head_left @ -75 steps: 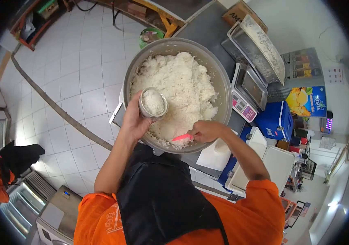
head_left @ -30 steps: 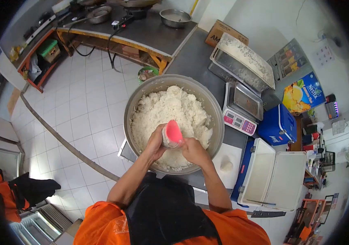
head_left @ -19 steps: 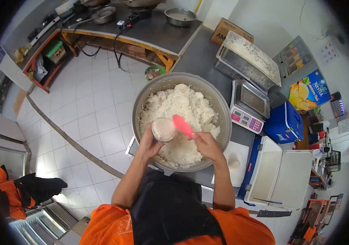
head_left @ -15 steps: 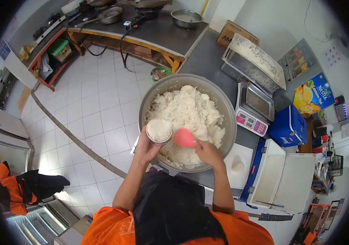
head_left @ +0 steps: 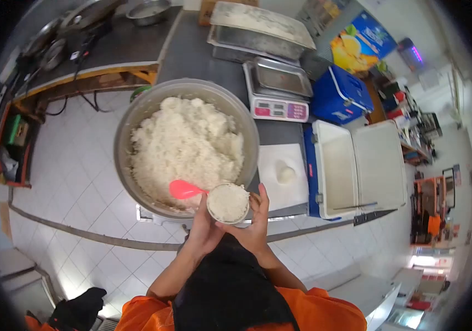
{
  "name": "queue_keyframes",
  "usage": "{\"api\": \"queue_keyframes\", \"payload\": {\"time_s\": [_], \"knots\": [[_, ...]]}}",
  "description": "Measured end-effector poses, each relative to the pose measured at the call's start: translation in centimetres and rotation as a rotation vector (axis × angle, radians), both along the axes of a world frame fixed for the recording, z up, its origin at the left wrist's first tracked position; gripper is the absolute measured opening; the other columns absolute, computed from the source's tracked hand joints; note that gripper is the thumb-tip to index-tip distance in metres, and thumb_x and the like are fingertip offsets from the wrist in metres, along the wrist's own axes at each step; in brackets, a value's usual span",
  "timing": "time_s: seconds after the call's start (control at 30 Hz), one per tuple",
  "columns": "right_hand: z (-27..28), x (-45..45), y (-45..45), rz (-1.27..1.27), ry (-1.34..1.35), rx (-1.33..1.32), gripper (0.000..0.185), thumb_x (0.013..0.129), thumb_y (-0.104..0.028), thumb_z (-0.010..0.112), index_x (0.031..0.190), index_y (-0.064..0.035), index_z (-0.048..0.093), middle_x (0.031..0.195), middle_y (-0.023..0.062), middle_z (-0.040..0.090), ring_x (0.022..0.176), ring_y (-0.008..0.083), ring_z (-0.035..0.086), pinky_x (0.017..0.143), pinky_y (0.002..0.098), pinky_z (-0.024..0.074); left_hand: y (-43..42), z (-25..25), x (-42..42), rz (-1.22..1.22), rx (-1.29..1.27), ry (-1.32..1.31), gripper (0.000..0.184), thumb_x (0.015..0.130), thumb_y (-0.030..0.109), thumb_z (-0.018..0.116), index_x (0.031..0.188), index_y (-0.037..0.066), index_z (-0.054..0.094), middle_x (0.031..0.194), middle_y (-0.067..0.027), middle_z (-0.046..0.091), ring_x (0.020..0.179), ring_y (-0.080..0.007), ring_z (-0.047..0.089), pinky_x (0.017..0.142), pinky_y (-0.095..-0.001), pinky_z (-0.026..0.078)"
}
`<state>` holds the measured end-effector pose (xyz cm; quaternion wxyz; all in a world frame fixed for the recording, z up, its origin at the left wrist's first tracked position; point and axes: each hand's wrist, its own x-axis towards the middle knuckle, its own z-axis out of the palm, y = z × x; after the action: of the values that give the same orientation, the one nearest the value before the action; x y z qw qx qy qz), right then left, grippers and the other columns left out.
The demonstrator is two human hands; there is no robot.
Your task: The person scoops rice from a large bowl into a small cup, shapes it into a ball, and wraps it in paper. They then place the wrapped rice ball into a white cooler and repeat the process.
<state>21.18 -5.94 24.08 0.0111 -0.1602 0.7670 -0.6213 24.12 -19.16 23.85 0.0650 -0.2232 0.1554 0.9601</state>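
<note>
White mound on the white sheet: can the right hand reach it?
Likely yes: the right hand is close by, with nothing visible between it and the mound on the sheet. But that hand is on the cup, so the left hand would probably have to hold it alone.

Right hand (head_left: 253, 227): moved off the pink paddle (head_left: 184, 189), now on the cup's right side
Pink paddle: shifted to the left hand's (head_left: 204, 233) side, handle end at the cup; what supports it cannot be told
Cup (head_left: 241, 217): moved from above the rice to the pot's (head_left: 251, 149) near-right rim
</note>
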Motion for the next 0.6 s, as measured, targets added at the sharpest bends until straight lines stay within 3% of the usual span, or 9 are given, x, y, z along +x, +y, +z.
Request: {"api": "queue_keyframes", "payload": {"time_s": [0.1,0.17,0.2,0.33,0.37,0.43,0.57,0.6], "knots": [[-1.8,-0.1,4.2,-0.110,-0.208,-0.157,0.121,0.068,-0.012,0.090,0.150,0.0022,0.002,0.131,0.0228,0.051,0.121,0.0309,0.054,0.103,0.0412,0.0410,2.6,-1.2,0.3,-0.202,0.089,0.050,0.056,0.104,0.050,0.035,0.140,0.007,0.042,0.136,-0.0085,0.053,0.120,-0.0194,0.052,0.102,-0.0403,0.043],[-7.5,-1.4,7.4,-0.120,-0.128,-0.068,0.117,0.071,-0.007,0.087,0.150,0.0017,0.001,0.129,0.0209,0.053,0.120,0.0291,0.054,0.104,0.0409,0.0416,3.7,-3.0,2.0,-0.414,-0.004,-0.292,0.060,0.102,0.055,0.038,0.138,0.007,0.041,0.135,-0.0121,0.051,0.118,-0.0201,0.051,0.101,-0.0405,0.041],[-10.3,-2.2,8.5,-0.131,-0.139,-0.028,0.117,0.071,-0.007,0.087,0.150,0.0021,0.001,0.128,0.0200,0.055,0.120,0.0281,0.055,0.104,0.0408,0.0417,4.2,-4.6,2.6,-0.490,-0.038,-0.273,0.054,0.101,0.055,0.039,0.125,0.008,0.049,0.130,-0.0178,0.057,0.117,-0.0283,0.054,0.100,-0.0488,0.042],[-19.2,-5.7,10.4,-0.094,-0.181,0.015,0.118,0.070,-0.010,0.088,0.148,0.0038,0.001,0.128,0.0192,0.057,0.122,0.0273,0.055,0.107,0.0410,0.0408,6.3,-6.4,3.1,-0.638,-0.149,-0.268,0.049,0.102,0.048,0.040,0.126,0.007,0.050,0.128,-0.0177,0.058,0.118,-0.0285,0.054,0.100,-0.0482,0.043],[-20.7,-6.8,10.5,-0.080,-0.198,0.006,0.118,0.070,-0.010,0.088,0.148,0.0038,0.001,0.128,0.0192,0.057,0.122,0.0273,0.055,0.107,0.0410,0.0408,7.1,-7.2,2.8,-0.645,-0.145,-0.241,0.050,0.102,0.048,0.042,0.128,0.006,0.049,0.127,-0.0160,0.058,0.117,-0.0254,0.055,0.099,-0.0440,0.044],[-22.6,-8.8,10.5,0.007,-0.270,0.041,0.128,0.065,-0.018,0.092,0.148,0.0025,-0.003,0.134,0.0214,0.053,0.122,0.0287,0.055,0.100,0.0368,0.0478,9.0,-8.9,1.8,-0.627,-0.144,-0.234,0.052,0.102,0.047,0.044,0.131,0.004,0.047,0.126,-0.0143,0.059,0.116,-0.0222,0.055,0.099,-0.0399,0.045],[-22.6,-10.7,13.8,0.126,-0.206,0.049,0.124,0.065,-0.021,0.092,0.149,0.0017,0.003,0.138,0.0230,0.050,0.124,0.0309,0.054,0.096,0.0379,0.0518,13.9,-10.0,-1.6,-0.664,-0.465,-0.237,0.047,0.103,0.044,0.043,0.128,0.005,0.050,0.126,-0.0130,0.060,0.113,-0.0223,0.058,0.096,-0.0392,0.047],[-22.5,-10.7,15.9,0.197,-0.151,0.193,0.117,0.067,-0.021,0.091,0.148,0.0007,0.010,0.139,0.0230,0.048,0.124,0.0311,0.054,0.095,0.0381,0.0523,15.5,-10.9,-2.5,-0.654,-0.660,-0.284,0.044,0.102,0.040,0.047,0.125,0.004,0.053,0.122,-0.0129,0.062,0.111,-0.0224,0.059,0.095,-0.0401,0.048]]}}
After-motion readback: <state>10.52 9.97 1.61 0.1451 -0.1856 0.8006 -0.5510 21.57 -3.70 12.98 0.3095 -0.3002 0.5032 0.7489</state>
